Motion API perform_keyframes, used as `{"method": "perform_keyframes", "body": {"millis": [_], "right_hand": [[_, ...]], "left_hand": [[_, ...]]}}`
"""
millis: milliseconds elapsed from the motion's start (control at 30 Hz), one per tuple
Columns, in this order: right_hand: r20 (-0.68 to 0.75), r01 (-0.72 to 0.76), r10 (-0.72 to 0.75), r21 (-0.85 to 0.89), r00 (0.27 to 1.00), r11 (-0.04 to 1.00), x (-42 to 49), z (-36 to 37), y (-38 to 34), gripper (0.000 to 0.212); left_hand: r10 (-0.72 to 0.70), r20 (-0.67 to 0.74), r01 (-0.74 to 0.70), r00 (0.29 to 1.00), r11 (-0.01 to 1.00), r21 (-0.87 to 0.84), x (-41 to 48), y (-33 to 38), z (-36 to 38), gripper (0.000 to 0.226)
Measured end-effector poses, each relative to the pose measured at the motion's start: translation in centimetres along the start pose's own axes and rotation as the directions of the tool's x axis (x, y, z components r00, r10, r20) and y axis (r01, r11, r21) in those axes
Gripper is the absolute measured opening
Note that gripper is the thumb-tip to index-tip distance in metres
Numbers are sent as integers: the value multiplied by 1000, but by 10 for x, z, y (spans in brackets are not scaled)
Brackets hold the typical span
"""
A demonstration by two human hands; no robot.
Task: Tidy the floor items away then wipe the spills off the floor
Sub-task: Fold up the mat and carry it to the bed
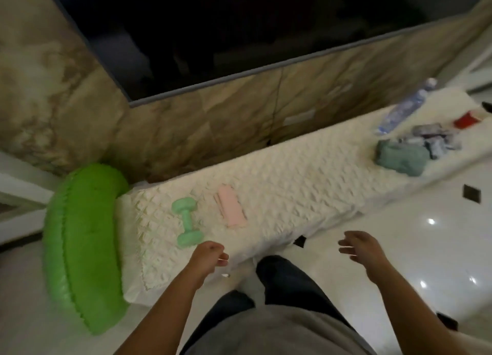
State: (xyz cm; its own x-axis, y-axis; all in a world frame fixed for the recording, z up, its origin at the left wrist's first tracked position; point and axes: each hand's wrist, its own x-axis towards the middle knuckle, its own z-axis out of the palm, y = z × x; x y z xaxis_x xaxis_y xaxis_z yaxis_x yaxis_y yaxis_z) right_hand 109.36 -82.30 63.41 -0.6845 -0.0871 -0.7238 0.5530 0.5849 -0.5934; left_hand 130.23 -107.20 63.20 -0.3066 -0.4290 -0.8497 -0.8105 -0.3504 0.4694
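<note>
A person stands over a white quilted mat that runs from lower left to upper right along a marbled wall. The left hand, low centre, has its fingers loosely curled and holds nothing. It is just beside the lower end of a mint dumbbell; whether they touch is unclear. The right hand, right of centre, is relaxed and empty, fingers slightly apart, above the glossy floor. A pink slab lies beside the dumbbell. A green ring sits at the mat's left end. A bottle, teal cloth and patterned bundle rest at upper right.
</note>
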Motion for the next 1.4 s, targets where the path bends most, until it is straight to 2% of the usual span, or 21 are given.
{"method": "perform_keyframes", "body": {"millis": [167, 367, 467, 567, 700, 833, 933, 1000, 1100, 1200, 1300, 1400], "right_hand": [[-175, -138, 186, 255, 967, 957, -66, -33, 94, 16], [-232, -281, 450, 520, 862, 807, -126, -59, 208, 12], [-239, -260, 563, 702, 791, 663, -145, -73, 250, 13], [-237, -200, 623, 812, 745, 548, -153, -93, 280, 16], [-190, -188, 712, 890, 676, 416, -147, -132, 322, 22], [-144, -151, 765, 941, 628, 302, -125, -198, 350, 26], [-134, -180, 757, 931, 640, 317, -100, -263, 351, 20], [-169, -150, 738, 926, 653, 345, -74, -311, 351, 24], [-201, -167, 680, 885, 705, 435, -38, -383, 333, 20], [-235, -89, 627, 894, 743, 439, -1, -446, 314, 17], [-238, -94, 620, 887, 748, 453, 39, -501, 306, 20], [-216, -97, 668, 912, 713, 398, 76, -550, 306, 15]], "left_hand": [[61, 22, -64, 998, 981, 184, 5, -1, 11, 11], [-5, 207, -93, 978, 883, 461, 3, 13, 91, 18], [5, 264, -159, 964, 810, 564, -4, 27, 145, 19], [-8, 338, -226, 941, 729, 646, -14, 40, 206, 16], [-36, 389, -282, 921, 628, 725, -23, 56, 308, 15], [-38, 422, -325, 906, 578, 749, -43, 79, 419, 21], [24, 468, -402, 884, 550, 732, -59, 99, 488, 18], [60, 493, -443, 868, 543, 713, -66, 115, 527, 20], [61, 472, -424, 879, 551, 719, -69, 141, 568, 20], [58, 427, -379, 902, 579, 722, -58, 170, 607, 19], [47, 378, -327, 925, 608, 724, -42, 199, 661, 18], [18, 371, -299, 928, 631, 716, -29, 235, 740, 15]]}}
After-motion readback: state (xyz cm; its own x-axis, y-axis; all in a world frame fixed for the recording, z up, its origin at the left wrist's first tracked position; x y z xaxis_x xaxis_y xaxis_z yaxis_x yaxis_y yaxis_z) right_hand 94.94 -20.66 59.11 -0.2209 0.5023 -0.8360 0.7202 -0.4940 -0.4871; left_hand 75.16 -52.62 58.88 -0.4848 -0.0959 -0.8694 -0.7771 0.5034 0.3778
